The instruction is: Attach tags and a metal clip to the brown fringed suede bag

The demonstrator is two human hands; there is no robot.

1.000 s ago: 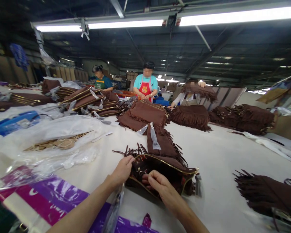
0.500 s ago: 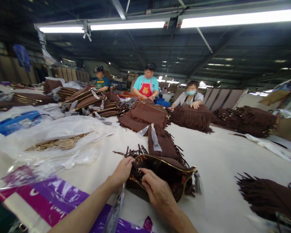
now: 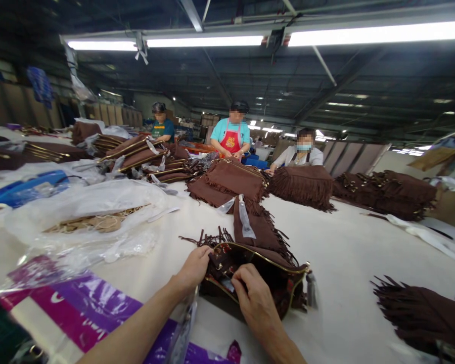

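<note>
Long fluorescent tubes (image 3: 205, 41) run under a dark factory roof, above a wide pale surface (image 3: 345, 253) that fills most of the view. Three co-workers stand at its far edge: one in a teal top with a red apron (image 3: 232, 135), one in a dark green top (image 3: 161, 125) to the left, and one in white with a face mask (image 3: 302, 153) to the right.

Stacks of brown fringed bags lie across the far half, the biggest being a dark pile (image 3: 387, 194) at the far right and a lighter brown stack (image 3: 231, 183) in the middle. Flat brown bags with gold edges (image 3: 136, 154) are heaped at the left. Clear plastic wrapping (image 3: 87, 212) covers a tan item on the near left, and purple printed plastic bags (image 3: 79, 303) lie at the near edge. Another fringed bag (image 3: 420, 316) lies by itself at the near right, well apart from the hands.

Directly ahead lies the open brown fringed bag (image 3: 265, 268), its mouth rimmed in gold and facing the person, with a tassel (image 3: 311, 290) hanging at its right end. The left hand (image 3: 192, 268) grips the left end of the bag's mouth, fingers closed on the rim. The right hand (image 3: 255, 302) rests on the near rim with its fingers curled into the opening, pinching something inside that is too small to make out.
</note>
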